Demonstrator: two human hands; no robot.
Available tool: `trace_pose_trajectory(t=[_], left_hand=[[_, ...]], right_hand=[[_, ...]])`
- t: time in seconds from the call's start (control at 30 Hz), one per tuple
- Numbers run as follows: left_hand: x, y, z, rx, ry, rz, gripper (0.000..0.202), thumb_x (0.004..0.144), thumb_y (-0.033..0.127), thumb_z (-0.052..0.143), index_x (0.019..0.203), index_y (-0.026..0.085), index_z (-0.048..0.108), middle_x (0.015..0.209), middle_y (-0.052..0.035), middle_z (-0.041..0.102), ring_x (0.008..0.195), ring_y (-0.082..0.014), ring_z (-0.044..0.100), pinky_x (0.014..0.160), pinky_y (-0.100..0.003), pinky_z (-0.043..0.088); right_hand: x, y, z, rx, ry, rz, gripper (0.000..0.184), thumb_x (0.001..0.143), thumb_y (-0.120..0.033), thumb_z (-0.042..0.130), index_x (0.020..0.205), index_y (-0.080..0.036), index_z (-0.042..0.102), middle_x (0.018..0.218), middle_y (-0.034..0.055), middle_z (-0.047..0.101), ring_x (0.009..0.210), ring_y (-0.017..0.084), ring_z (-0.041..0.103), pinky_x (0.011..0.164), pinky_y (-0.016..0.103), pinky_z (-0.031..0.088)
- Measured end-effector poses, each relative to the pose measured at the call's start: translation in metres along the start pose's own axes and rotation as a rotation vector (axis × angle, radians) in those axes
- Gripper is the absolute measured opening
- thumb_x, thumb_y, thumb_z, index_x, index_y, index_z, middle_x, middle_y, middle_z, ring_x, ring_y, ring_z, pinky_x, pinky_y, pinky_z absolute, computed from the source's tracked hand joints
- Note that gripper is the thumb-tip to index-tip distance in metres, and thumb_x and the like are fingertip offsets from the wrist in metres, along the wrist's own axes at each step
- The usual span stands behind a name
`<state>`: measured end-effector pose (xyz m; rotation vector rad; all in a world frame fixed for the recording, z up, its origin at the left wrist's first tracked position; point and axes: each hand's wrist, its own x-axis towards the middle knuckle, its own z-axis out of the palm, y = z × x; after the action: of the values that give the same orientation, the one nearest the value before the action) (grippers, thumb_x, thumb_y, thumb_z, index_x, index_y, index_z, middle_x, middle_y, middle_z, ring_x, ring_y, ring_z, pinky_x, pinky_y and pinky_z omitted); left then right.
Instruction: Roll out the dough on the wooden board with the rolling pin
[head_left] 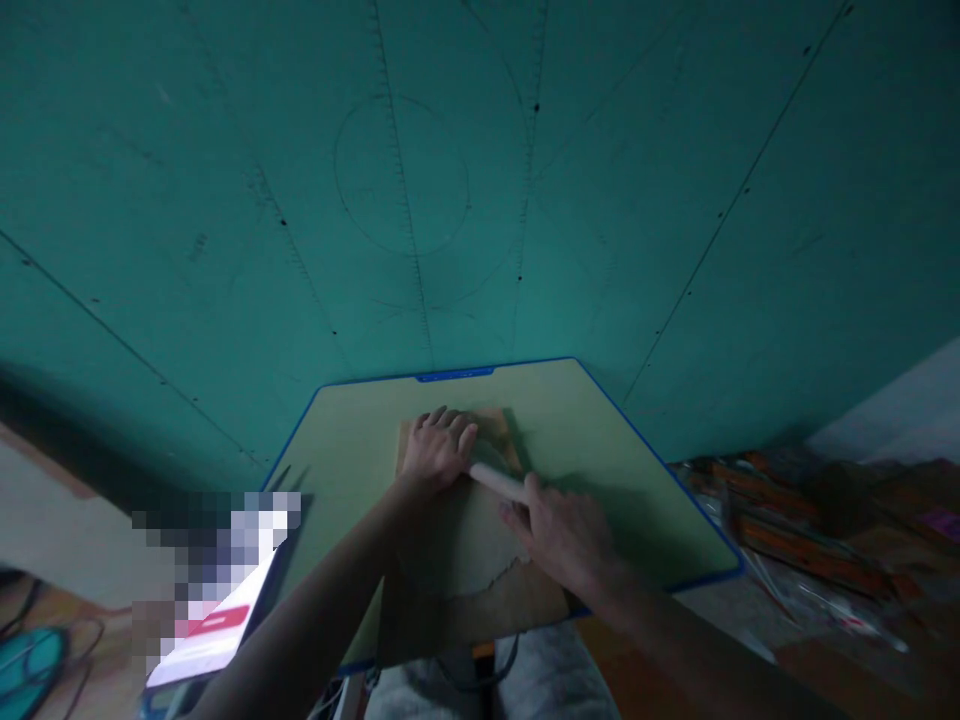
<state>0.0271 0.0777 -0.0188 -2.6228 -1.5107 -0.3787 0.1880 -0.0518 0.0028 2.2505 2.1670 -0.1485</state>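
A brown cardboard sheet with a torn edge lies on a pale green board with a blue rim. My left hand rests flat on the far end of the cardboard, fingers spread out. My right hand is closed around a slim white tool that looks like a utility knife. The tool's tip points toward my left hand, close to its fingers, and lies against the cardboard.
A teal wall with pencilled lines and a drawn circle rises right behind the board. A phone with a lit screen stands at the left. Orange and clear packets lie scattered at the right.
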Motion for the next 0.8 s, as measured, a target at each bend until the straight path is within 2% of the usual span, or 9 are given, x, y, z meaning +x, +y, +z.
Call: trace_pose_trajectory(t=[0.07, 0.23, 0.4, 0.43, 0.5, 0.57, 0.67, 0.8], left_hand=[[0.001, 0.0, 0.001, 0.004, -0.001, -0.017, 0.045, 0.103, 0.04, 0.024, 0.116, 0.02, 0.063, 0.126, -0.0072, 0.064, 0.127, -0.0266, 0.048, 0.102, -0.042, 0.037], [0.022, 0.008, 0.002, -0.001, -0.042, -0.044, 0.045, 0.104, 0.041, 0.023, 0.116, 0.02, 0.062, 0.121, -0.0094, 0.065, 0.118, -0.0248, 0.053, 0.097, -0.039, 0.04], [0.047, 0.016, -0.002, -0.004, -0.131, -0.065, 0.048, 0.104, 0.042, 0.02, 0.125, 0.018, 0.056, 0.127, -0.0111, 0.061, 0.122, -0.0265, 0.051, 0.098, -0.041, 0.039], [0.053, 0.018, -0.001, -0.016, -0.145, -0.086, 0.049, 0.104, 0.042, 0.019, 0.126, 0.018, 0.055, 0.128, -0.0114, 0.06, 0.122, -0.0265, 0.051, 0.098, -0.042, 0.04], [0.065, 0.021, 0.001, -0.038, -0.165, -0.116, 0.051, 0.104, 0.043, 0.017, 0.127, 0.017, 0.055, 0.128, -0.0127, 0.06, 0.121, -0.0267, 0.052, 0.097, -0.042, 0.04], [0.077, 0.024, 0.005, -0.051, -0.164, -0.118, 0.051, 0.104, 0.043, 0.018, 0.126, 0.016, 0.055, 0.126, -0.0138, 0.061, 0.12, -0.0273, 0.053, 0.096, -0.042, 0.042], [0.092, 0.028, 0.012, -0.065, -0.128, -0.127, 0.05, 0.104, 0.042, 0.02, 0.121, 0.014, 0.058, 0.122, -0.0146, 0.062, 0.117, -0.0279, 0.055, 0.094, -0.041, 0.043], [0.095, 0.029, 0.013, -0.068, -0.077, -0.145, 0.05, 0.104, 0.041, 0.021, 0.117, 0.013, 0.06, 0.118, -0.0152, 0.064, 0.114, -0.0276, 0.057, 0.093, -0.04, 0.044]], right_hand=[[0.001, 0.001, -0.001, 0.008, -0.002, -0.006, 0.047, 0.096, -0.056, 0.038, 0.108, -0.016, 0.06, 0.084, 0.0153, 0.074, 0.08, 0.029, 0.073, 0.066, 0.036, 0.05], [0.017, 0.014, -0.001, -0.003, -0.001, 0.009, 0.049, 0.097, -0.055, 0.035, 0.101, -0.017, 0.066, 0.084, 0.0162, 0.074, 0.081, 0.029, 0.073, 0.069, 0.037, 0.05], [0.037, 0.035, 0.004, -0.004, -0.021, -0.009, 0.065, 0.097, -0.062, 0.026, 0.091, -0.019, 0.074, 0.08, 0.0161, 0.074, 0.076, 0.028, 0.072, 0.065, 0.036, 0.05], [0.041, 0.039, 0.006, -0.016, -0.021, -0.03, 0.065, 0.098, -0.061, 0.025, 0.093, -0.019, 0.075, 0.079, 0.0151, 0.073, 0.076, 0.027, 0.071, 0.065, 0.035, 0.05], [0.048, 0.05, 0.007, -0.062, -0.008, -0.114, 0.054, 0.1, -0.051, 0.028, 0.109, -0.023, 0.073, 0.078, 0.0122, 0.072, 0.075, 0.024, 0.069, 0.064, 0.034, 0.05], [0.056, 0.06, 0.007, -0.115, 0.002, -0.211, 0.041, 0.101, -0.037, 0.034, 0.128, -0.028, 0.064, 0.08, 0.0102, 0.071, 0.074, 0.022, 0.068, 0.064, 0.033, 0.05], [0.067, 0.069, 0.005, -0.187, -0.012, -0.239, 0.047, 0.094, -0.021, 0.044, 0.139, -0.028, 0.053, 0.083, 0.0119, 0.069, 0.072, 0.024, 0.068, 0.063, 0.036, 0.052], [0.07, 0.069, 0.006, -0.211, 0.0, -0.193, 0.053, 0.089, -0.016, 0.051, 0.141, -0.026, 0.05, 0.085, 0.0136, 0.07, 0.074, 0.025, 0.068, 0.064, 0.037, 0.053]])
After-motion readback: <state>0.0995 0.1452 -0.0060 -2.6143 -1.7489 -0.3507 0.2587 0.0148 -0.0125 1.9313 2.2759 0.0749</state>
